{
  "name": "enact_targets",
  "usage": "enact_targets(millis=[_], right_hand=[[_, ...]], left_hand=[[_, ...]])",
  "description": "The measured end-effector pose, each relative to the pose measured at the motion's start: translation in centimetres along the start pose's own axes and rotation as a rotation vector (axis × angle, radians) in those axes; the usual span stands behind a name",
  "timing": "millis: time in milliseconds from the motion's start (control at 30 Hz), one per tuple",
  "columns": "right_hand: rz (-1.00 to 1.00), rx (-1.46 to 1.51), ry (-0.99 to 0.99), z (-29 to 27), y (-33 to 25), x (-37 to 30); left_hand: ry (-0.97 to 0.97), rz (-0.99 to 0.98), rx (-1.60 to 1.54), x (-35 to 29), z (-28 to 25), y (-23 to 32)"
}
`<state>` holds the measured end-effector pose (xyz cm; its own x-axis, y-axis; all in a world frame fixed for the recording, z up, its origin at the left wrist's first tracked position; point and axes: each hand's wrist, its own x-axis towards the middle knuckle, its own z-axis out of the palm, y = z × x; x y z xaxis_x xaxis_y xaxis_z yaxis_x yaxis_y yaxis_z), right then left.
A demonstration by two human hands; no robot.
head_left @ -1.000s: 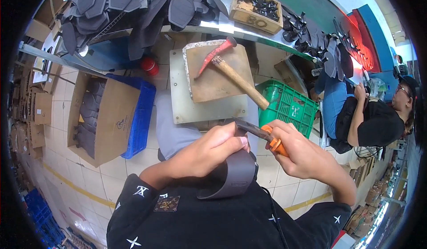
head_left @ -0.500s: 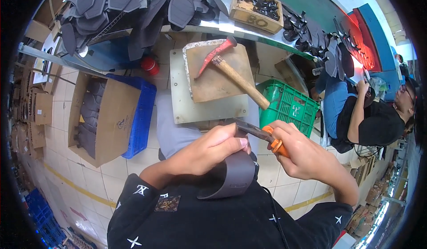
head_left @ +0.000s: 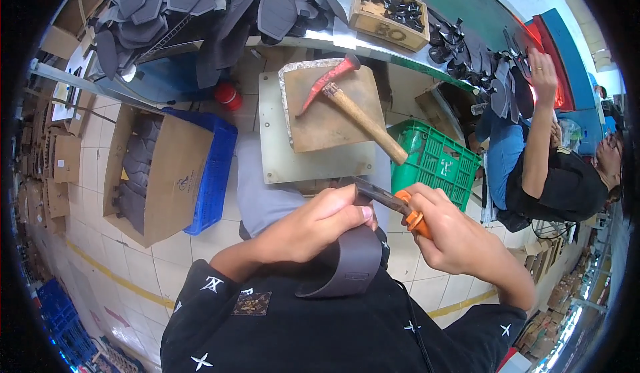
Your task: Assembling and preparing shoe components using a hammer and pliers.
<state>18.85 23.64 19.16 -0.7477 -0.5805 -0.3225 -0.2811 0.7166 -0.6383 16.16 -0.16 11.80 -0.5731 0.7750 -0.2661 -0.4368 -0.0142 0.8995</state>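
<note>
My left hand (head_left: 320,216) is closed around a dark grey foam sole (head_left: 355,263), bent into a curve in front of my body. Its free end hangs below my fist. In my right hand (head_left: 447,230) are pliers with orange handles (head_left: 418,221), my fingers wrapped round the grips. The dark jaws of the pliers reach left to the top of my left fist. What they touch there is hidden by my fingers. Beyond my hands, a hammer (head_left: 357,113) with a red head and wooden handle lies on a brown block (head_left: 320,130), on a pale board (head_left: 277,156).
Dark soles (head_left: 280,13) are heaped on the bench at the back, beside a wooden box (head_left: 387,30) of small black parts. To the left stands a carton (head_left: 170,186) against a blue crate (head_left: 217,173); a green crate (head_left: 440,160) stands right. A co-worker (head_left: 560,186) sits far right.
The co-worker at right has raised a hand toward the bench. My own hands, the sole and the pliers keep nearly the same pose, while the view has shifted slightly.
</note>
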Motion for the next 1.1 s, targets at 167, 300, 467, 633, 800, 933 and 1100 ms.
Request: enact_targets(millis=[167,300,467,633,800,933,1100], right_hand=[[0.046,-0.011,-0.023,0.0,-0.2,-0.3],[0.055,-0.029,0.007,0.1,-0.3,-0.6],[-0.032,0.168,-0.061,-1.2,1.3,-1.1],[0.196,0.483,0.633,3.2,10.6,-3.8],[0.655,-0.128,0.701,14.7,28.1,-6.2],[0.781,-0.386,0.753,21.6,36.7,-8.7],[0.571,-0.455,0.876,19.2,34.1,-6.0]], left_hand=[[0.014,0.09,0.079,-0.1,0.3,-0.5],[0.03,0.1,0.136,0.0,0.6,-1.0],[-0.022,-0.014,-0.067,-0.5,1.2,0.9],[-0.046,0.016,-0.255,-0.7,1.2,1.6],[-0.084,-0.075,-0.176,-0.9,1.6,2.6],[-0.163,-0.05,-0.08,0.1,2.1,3.5],[-0.185,-0.059,-0.063,1.7,3.0,3.2]])
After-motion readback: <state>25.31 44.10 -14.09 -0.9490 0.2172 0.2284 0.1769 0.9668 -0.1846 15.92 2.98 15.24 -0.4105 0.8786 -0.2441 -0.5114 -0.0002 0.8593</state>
